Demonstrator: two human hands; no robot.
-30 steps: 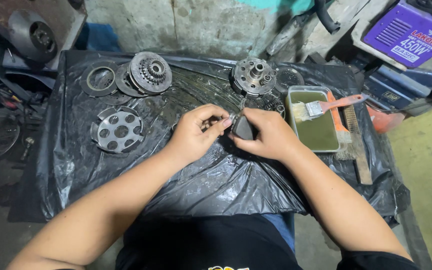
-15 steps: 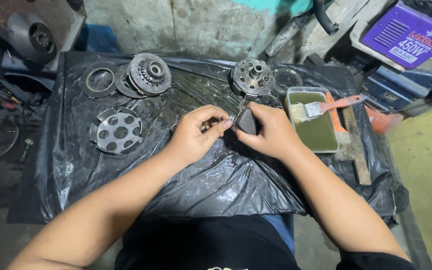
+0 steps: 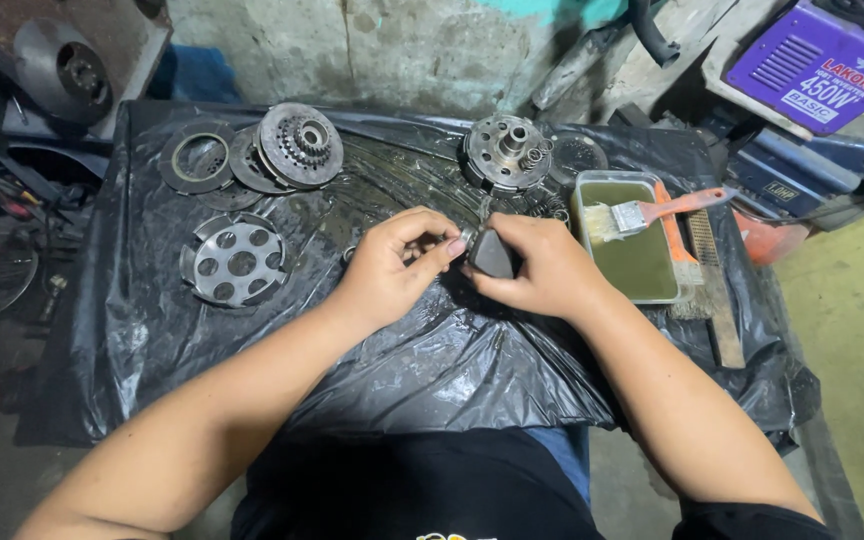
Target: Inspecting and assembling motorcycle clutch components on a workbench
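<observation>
Black sheet (image 3: 252, 350); tray (image 3: 592, 182) with brush (image 3: 652, 211)

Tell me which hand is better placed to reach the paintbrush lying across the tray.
Probably right. The right hand, gripping a dark part, lies beside the tray where the paintbrush rests. The left hand sits farther away, fingers pinching a small piece.

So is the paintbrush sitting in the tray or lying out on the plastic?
In the tray: the paintbrush has its bristles over the greenish liquid inside the tray, with its orange handle propped across the right rim.
</observation>
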